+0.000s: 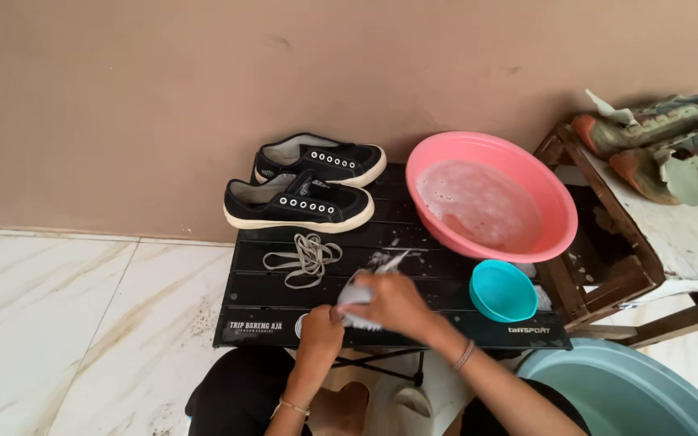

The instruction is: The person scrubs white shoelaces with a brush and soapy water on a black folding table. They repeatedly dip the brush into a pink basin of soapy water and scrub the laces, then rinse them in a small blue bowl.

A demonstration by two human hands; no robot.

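Between both hands, at the near edge of the low black slatted table [414, 242], a wet greyish-white shoelace [363, 292] is being worked. The right hand [393, 303] is closed over the bunched lace from above, with one loose end sticking up toward the table's middle; the left hand [321, 325] is pinched shut on the lower end of the same lace, so the two fists sit almost touching. Suds fleck the slats just beyond the knuckles.

Just left of the hands lies a second pale flat shoelace [304, 258], loosely coiled and apart from both hands; whether it has been washed cannot be told. Behind it stand two black canvas low-top sneakers [304, 187] with cream soles, eyelets empty, looking dry and, by that, probably not yet scrubbed. To the right, a small turquoise plastic bowl [501, 291] sits near the right wrist, and a pink plastic basin [490, 196] of soapy water rests behind it. Judging from this, the washing seems early: one lace in hand, the shoes left.
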